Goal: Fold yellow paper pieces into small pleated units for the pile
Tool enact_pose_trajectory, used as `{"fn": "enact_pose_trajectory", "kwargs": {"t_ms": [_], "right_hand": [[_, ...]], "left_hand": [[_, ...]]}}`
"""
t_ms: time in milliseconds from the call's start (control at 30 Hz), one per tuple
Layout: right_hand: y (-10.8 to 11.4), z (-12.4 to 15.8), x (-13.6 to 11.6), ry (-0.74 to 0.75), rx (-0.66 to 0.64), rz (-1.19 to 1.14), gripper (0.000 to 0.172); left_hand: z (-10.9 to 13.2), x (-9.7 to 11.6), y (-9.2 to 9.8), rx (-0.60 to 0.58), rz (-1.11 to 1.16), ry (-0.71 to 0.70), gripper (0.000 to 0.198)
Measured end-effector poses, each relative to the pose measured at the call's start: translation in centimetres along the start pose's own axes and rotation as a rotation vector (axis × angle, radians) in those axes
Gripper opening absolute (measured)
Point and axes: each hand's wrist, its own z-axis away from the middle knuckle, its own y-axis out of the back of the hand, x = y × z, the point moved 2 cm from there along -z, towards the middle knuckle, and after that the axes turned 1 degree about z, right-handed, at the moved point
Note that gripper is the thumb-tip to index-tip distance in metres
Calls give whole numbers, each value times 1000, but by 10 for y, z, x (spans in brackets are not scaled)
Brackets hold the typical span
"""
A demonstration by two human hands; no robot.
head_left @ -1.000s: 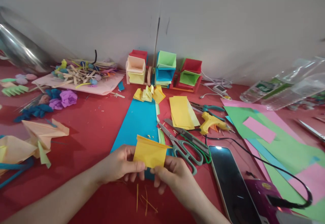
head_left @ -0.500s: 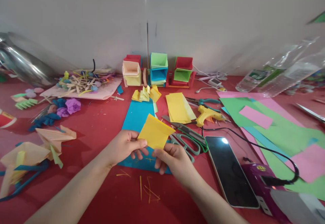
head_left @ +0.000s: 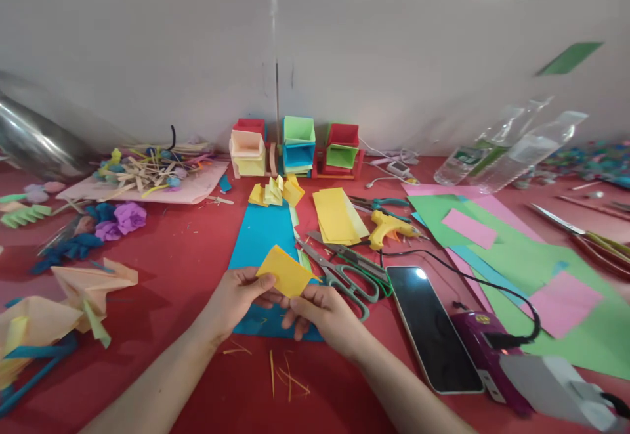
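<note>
A folded piece of yellow paper (head_left: 285, 271) is pinched between both hands above the blue paper sheet (head_left: 260, 230). My left hand (head_left: 243, 296) grips its left corner, thumb on top. My right hand (head_left: 317, 309) is closed on its lower right edge. Just right of the hands lie grey-handled scissors (head_left: 344, 280) and a green utility knife (head_left: 361, 260). Small folded yellow papers (head_left: 275, 191) rest at the blue sheet's far end, and a stack of yellow sheets (head_left: 338, 216) lies to their right. Thin yellow paper trimmings (head_left: 285, 375) are scattered nearer to me.
Coloured paper boxes (head_left: 298, 145) stand by the wall. A yellow glue gun (head_left: 391, 229), a phone (head_left: 433, 329) and a purple power strip (head_left: 485, 355) lie to the right, near green paper (head_left: 522, 270). Sticks lie on a pink sheet (head_left: 197, 188) at left; plastic bottles (head_left: 526, 151) lean at the back right.
The yellow paper has tilted flatter and smaller in view, with my hands closer together around it. The camera view has shifted to the right and up.
</note>
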Motion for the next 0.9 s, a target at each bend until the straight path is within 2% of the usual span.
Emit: {"fn": "enact_pose_trajectory", "kwargs": {"t_ms": [267,333,400,467,533,667,767,900], "right_hand": [[-3,2,-19,-57,10,181,29],[0,-2,-28,15,95,301,25],[3,-9,-37,155,243,374,23],[5,-17,-40,260,343,321,24],[5,-25,-37,296,350,233,23],[3,-31,-28,269,255,188,24],[5,-30,-33,243,266,353,22],[5,-37,-63,222,330,809,16]], "left_hand": [[1,1,4,76,64,-51,23],[0,2,7,121,80,-81,24],[0,4,9,153,79,-109,26],[-1,4,10,152,71,-121,27],[-2,2,9,119,94,-113,28],[-4,-4,7,45,190,-89,31],[-5,-7,8,63,204,-73,30],[-6,-6,9,109,218,-90,32]]}}
